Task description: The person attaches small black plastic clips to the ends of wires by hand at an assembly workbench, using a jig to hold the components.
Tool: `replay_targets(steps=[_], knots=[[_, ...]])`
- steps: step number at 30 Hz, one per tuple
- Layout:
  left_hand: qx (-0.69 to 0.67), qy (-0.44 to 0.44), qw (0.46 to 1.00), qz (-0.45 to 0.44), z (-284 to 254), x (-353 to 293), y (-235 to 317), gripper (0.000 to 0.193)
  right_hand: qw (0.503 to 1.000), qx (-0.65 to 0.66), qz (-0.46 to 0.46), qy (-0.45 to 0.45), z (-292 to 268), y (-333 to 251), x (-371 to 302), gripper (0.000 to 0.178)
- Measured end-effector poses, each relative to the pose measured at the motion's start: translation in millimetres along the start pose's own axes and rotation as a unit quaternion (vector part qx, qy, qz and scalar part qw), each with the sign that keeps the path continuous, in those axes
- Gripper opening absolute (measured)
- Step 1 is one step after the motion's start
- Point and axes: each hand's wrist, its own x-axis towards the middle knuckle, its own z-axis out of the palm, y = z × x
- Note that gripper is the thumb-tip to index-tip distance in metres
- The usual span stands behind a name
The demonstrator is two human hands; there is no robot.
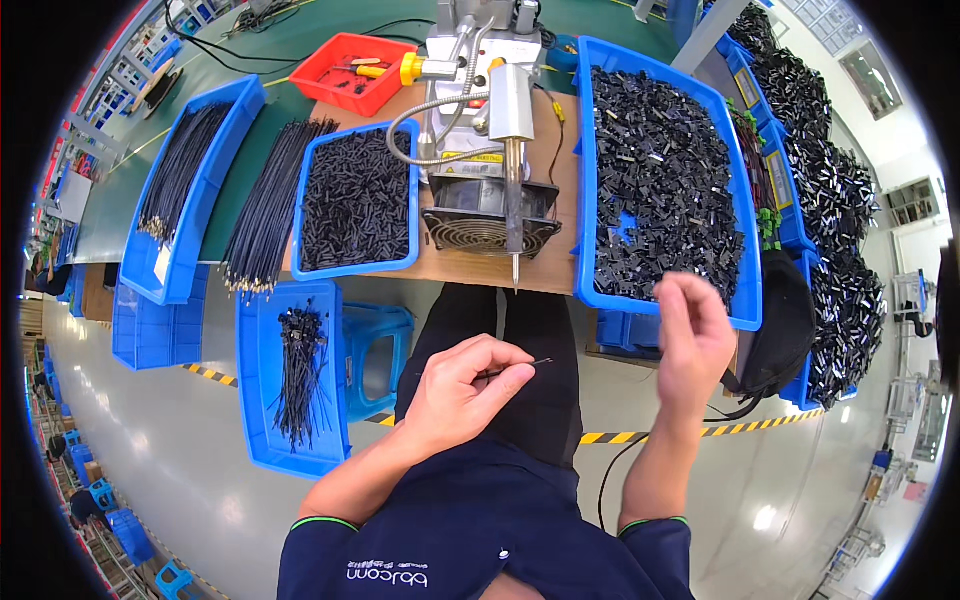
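Above my lap, my left hand [470, 385] is closed in a pinch on a thin dark cable, whose end [542, 361] sticks out past the thumb and forefinger. My right hand [695, 325] is raised at the near edge of a large blue bin [668, 308] heaped with small black plastic pieces [665, 180]. Its fingers are curled toward the thumb and slightly blurred; whatever may be between them is hidden. Between the bins stands a bench machine [512, 110] with a pointed metal tip [516, 270] aimed down, in front of a black fan [490, 225].
Left of the machine are a blue bin of short black tubes [357, 198], a bundle of black cables [275, 205] and a bin of long cables [185, 165]. A red tray [352, 75] sits behind. A lower blue bin [295, 455] holds cable assemblies [300, 375]. Piled black parts [840, 270] stand right.
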Motion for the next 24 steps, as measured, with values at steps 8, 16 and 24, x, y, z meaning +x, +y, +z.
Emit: replay_targets(steps=[8,16,24], knots=[[-0.001,-0.001,1.000,-0.022,-3,-5,-4,0.016,0.896,-0.391,-0.133,-0.162,3,-6,90,0.022],[-0.018,0.001,0.998,-0.059,-12,-12,-6,0.017,0.833,-0.495,-0.041,-0.242,32,10,114,0.030],[-0.103,0.005,0.991,-0.082,-12,-10,-4,0.018,0.834,-0.498,-0.061,-0.227,27,17,121,0.028]])
